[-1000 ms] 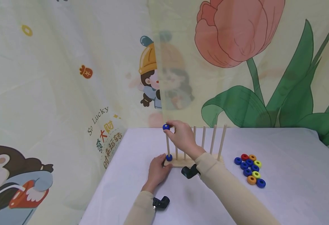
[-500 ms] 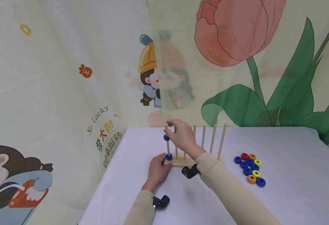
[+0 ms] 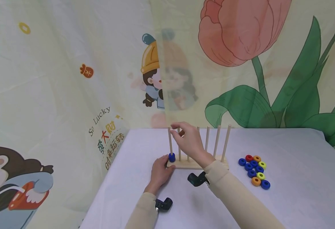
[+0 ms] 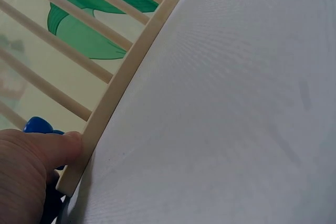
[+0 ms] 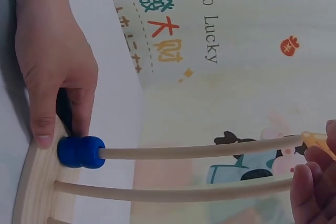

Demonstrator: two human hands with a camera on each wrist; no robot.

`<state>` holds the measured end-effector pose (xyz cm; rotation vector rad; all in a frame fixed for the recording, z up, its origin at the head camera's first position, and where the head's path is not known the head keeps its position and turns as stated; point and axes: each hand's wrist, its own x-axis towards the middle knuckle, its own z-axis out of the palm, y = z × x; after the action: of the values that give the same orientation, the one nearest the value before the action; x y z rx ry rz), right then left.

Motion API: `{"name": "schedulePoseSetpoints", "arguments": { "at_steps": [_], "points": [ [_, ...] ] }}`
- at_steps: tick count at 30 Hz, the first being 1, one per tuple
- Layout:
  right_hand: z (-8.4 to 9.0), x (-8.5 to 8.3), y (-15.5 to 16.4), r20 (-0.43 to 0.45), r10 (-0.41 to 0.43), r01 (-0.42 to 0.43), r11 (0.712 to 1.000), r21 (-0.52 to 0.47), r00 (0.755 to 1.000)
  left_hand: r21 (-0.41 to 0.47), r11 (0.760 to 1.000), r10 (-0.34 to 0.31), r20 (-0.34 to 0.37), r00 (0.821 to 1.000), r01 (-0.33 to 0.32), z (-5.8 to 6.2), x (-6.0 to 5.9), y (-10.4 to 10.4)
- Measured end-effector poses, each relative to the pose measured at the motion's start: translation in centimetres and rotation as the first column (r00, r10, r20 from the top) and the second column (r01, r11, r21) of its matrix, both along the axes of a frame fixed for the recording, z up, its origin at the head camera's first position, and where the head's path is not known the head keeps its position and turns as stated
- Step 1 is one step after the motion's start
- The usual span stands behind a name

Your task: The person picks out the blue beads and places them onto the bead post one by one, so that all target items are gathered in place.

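Two blue rings point(image 3: 171, 157) sit stacked at the foot of the leftmost peg point(image 3: 170, 141) on the wooden rack point(image 3: 210, 164), which stands on the white bench point(image 3: 293, 159). The left hand point(image 3: 159, 173) rests against the rack's left end, its fingers point(image 5: 44, 116) relaxed, one fingertip touching the base just beside the rings. The right hand point(image 3: 191, 142) hovers up by the peg tops, fingers loosely curled and holding nothing. A cluster of loose coloured rings point(image 3: 254, 171) lies on the bench, well right of the rack.

Two blue rings point(image 3: 171, 157) stacked (touching) at the leftmost peg's point(image 3: 170, 140) foot.
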<state>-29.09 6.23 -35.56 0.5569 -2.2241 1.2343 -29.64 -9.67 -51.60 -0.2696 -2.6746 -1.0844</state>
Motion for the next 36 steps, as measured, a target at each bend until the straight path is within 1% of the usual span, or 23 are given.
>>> {"name": "schedulePoseSetpoints", "arguments": {
  "at_steps": [3,6,9,13,18,23,26,30,36],
  "points": [
    [-0.3,0.7,0.4,0.016,0.012,-0.012,1.000,-0.003,1.000,-0.006,1.000,-0.005,-0.010,1.000,0.005,0.0,-0.1,0.0],
    [-1.1,1.4,0.9,0.039,0.027,-0.027,1.000,0.006,0.999,-0.011,1.000,-0.006,-0.022,1.000,0.006,0.1,-0.1,0.0],
    [-2.4,2.0,1.7,0.047,0.025,-0.027,0.999,0.036,0.999,-0.009,1.000,-0.014,-0.020,1.000,0.014,0.1,-0.1,0.1],
    [-4.4,2.6,3.2,0.051,-0.003,-0.001,0.997,0.079,0.999,-0.006,1.000,-0.021,-0.009,1.000,0.021,0.2,0.0,0.2],
    [-6.9,3.4,4.7,0.123,-0.037,0.026,0.996,0.084,0.992,-0.001,1.000,-0.016,-0.020,1.000,0.016,0.1,0.1,0.1],
    [-8.8,4.1,6.0,0.221,-0.089,0.075,0.995,0.070,0.971,0.006,1.000,-0.015,-0.023,1.000,0.015,0.1,0.0,0.0],
    [-9.5,4.5,6.6,0.262,-0.117,0.105,0.993,0.060,0.958,0.005,1.000,-0.018,-0.026,0.999,0.018,0.1,-0.1,-0.1],
    [-10.3,4.8,7.4,0.296,-0.140,0.127,0.990,0.064,0.945,0.002,1.000,-0.019,-0.029,0.999,0.019,0.2,-0.1,-0.1],
    [-11.0,5.4,8.7,0.309,-0.150,0.125,0.987,0.100,0.939,0.010,1.000,-0.020,-0.020,1.000,0.020,0.1,0.0,0.0]
  ]
}}
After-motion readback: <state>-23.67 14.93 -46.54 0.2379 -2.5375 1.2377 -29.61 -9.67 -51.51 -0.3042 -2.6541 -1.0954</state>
